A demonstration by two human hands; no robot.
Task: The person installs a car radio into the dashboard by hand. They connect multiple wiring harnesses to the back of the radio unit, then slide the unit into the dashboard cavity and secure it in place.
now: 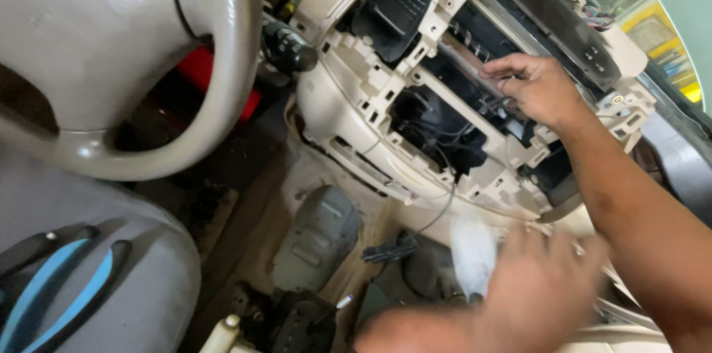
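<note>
I am looking down into a stripped beige car dashboard frame [356, 101]. My right hand [538, 90] reaches into its upper middle opening, fingers curled on a thin grey bar [463, 56] that crosses the cavity. My left hand [538, 290] is low in the view, blurred by motion, with its fingers spread just under the frame's lower edge. A white blurred object [473, 253] sits right beside its thumb; whether the hand holds it is unclear. A black cable with a plug [389, 251] hangs from the frame.
The steering wheel [222, 64] fills the upper left, with a black stalk [289, 47] behind it. A black vent piece [393, 4] sits in the frame. Blue-handled pliers [67, 286] lie on the grey seat. A grey pedal-like cover [315, 238] is on the floor.
</note>
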